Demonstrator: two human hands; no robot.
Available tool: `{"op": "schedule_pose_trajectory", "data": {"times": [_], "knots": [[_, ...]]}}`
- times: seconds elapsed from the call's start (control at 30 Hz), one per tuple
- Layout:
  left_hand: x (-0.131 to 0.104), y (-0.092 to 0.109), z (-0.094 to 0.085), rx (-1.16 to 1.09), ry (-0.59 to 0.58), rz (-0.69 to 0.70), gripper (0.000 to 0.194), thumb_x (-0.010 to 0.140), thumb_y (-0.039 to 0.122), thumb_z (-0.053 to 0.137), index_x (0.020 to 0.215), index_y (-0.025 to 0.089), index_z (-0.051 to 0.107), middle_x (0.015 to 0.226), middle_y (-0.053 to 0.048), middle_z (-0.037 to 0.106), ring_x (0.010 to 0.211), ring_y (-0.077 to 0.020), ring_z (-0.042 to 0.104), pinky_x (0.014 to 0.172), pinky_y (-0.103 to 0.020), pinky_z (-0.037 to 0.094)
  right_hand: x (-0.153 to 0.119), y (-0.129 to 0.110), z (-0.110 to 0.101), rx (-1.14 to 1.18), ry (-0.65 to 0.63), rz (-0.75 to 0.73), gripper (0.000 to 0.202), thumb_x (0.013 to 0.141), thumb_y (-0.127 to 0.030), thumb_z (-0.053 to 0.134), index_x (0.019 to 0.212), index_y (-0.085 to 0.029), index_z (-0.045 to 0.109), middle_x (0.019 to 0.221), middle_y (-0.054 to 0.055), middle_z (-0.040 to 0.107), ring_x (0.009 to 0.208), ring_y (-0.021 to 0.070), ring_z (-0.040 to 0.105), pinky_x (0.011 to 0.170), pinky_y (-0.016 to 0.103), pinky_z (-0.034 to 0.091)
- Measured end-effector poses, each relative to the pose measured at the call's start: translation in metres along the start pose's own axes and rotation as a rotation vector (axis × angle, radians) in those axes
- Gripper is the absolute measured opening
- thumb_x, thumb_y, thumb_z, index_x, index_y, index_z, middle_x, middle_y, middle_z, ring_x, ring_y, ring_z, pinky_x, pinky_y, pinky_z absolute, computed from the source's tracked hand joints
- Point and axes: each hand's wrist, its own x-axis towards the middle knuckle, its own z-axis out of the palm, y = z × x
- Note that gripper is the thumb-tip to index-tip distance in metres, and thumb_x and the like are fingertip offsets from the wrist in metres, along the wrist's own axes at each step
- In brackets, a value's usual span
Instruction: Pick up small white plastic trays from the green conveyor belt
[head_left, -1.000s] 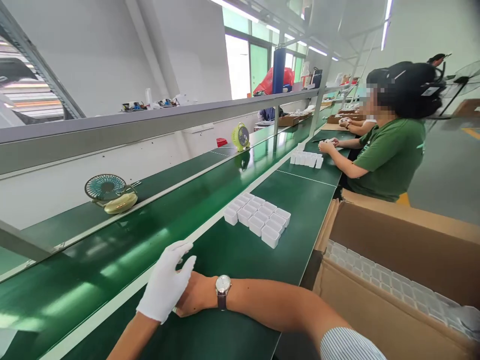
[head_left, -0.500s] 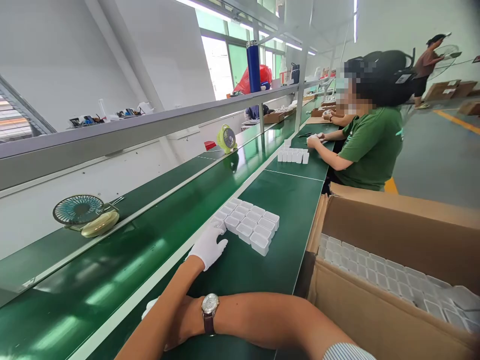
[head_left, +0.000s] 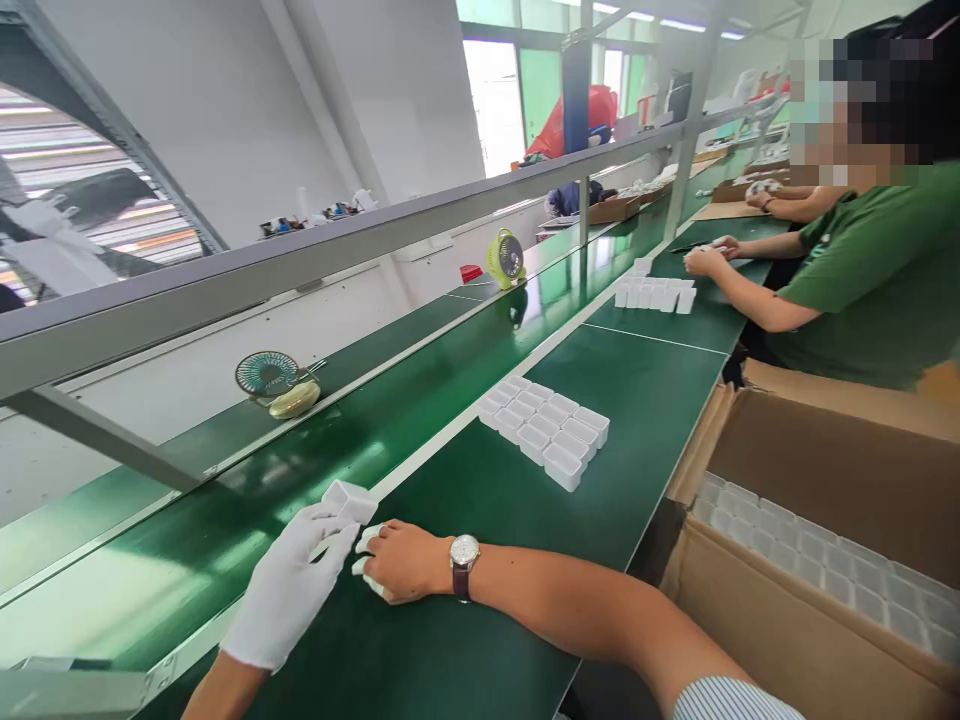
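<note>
Tabletop (head_left: 465,640): long green surface running away from the camera, with a glossy green belt (head_left: 225,530) alongside it on the left.
Cardboard box (head_left: 810,620): open, at the right edge of the tabletop, packed with rows of white cups (head_left: 817,565).
Co-worker (head_left: 877,270): a person in a green shirt seated further along on the right, forearms on the tabletop, hands beside another batch of white cups (head_left: 654,294).
Cup cluster (head_left: 546,428): small white square cups set tight in rows on the tabletop, well ahead of both hands.
Small fans: a teal one (head_left: 268,374) on the far ledge beyond the belt, a yellow-green one (head_left: 506,257) further along.
Left hand (head_left: 289,585): in a white glove, fingers curled round a single white cup (head_left: 349,500), holding it at the near edge of the belt, tilted.
Right hand (head_left: 401,560): bare apart from white fingertip covers, wristwatch (head_left: 463,560) on the wrist, resting on the tabletop just beside the left hand; fingers bent loosely and nothing seen in its grasp, fingertips close to the held cup.
</note>
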Motion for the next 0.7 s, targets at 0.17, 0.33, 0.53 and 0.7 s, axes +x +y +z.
{"op": "schedule_pose_trajectory", "data": {"times": [0.17, 0.33, 0.53, 0.7], "knots": [[-0.086, -0.041, -0.022, 0.062, -0.103, -0.183, 0.031, 0.082, 0.057, 0.063, 0.075, 0.029, 0.076, 0.103, -0.005, 0.076, 0.1, -0.0289, 0.069, 0.093, -0.041, 0.057, -0.007, -0.005, -0.001, 0.044, 0.016, -0.003, 0.032, 0.092, -0.024, 0.06, 0.121, -0.014, 0.068, 0.126, 0.015, 0.066, 0.116, 0.0277, 0.06, 0.102, 0.042, 0.047], [-0.128, -0.028, -0.025, 0.071, -0.096, -0.266, 0.024, 0.087, 0.045, 0.063, 0.075, 0.026, 0.073, 0.121, -0.005, 0.07, 0.113, -0.0281, 0.066, 0.102, -0.043, 0.052, -0.015, -0.01, -0.001, 0.086, 0.013, -0.01, 0.033, 0.097, -0.02, 0.054, 0.126, -0.013, 0.067, 0.133, 0.016, 0.064, 0.133, 0.0282, 0.053, 0.11, 0.042, 0.044], [-0.243, 0.027, -0.054, -0.398, -0.193, -0.403, 0.021, 0.086, 0.049, 0.067, 0.086, 0.031, 0.077, 0.114, -0.009, 0.072, 0.099, -0.0284, 0.071, 0.085, -0.045, 0.06, -0.025, -0.015, 0.002, 0.12, 0.04, 0.003, 0.038, 0.102, -0.015, 0.042, 0.131, -0.012, 0.066, 0.135, 0.017, 0.063, 0.135, 0.0295, 0.053, 0.113, 0.049, 0.044], [-0.364, 0.04, -0.065, -0.506, -0.245, -0.519, 0.043, 0.088, 0.061, 0.066, 0.103, 0.022, 0.074, 0.091, -0.009, 0.075, 0.087, -0.023, 0.073, 0.079, -0.043, 0.061, -0.033, -0.006, 0.017, 0.146, 0.032, -0.029, 0.041, 0.101, -0.016, 0.04, 0.132, -0.016, 0.066, 0.138, 0.016, 0.063, 0.14, 0.0308, 0.049, 0.112, 0.053, 0.046]]}}
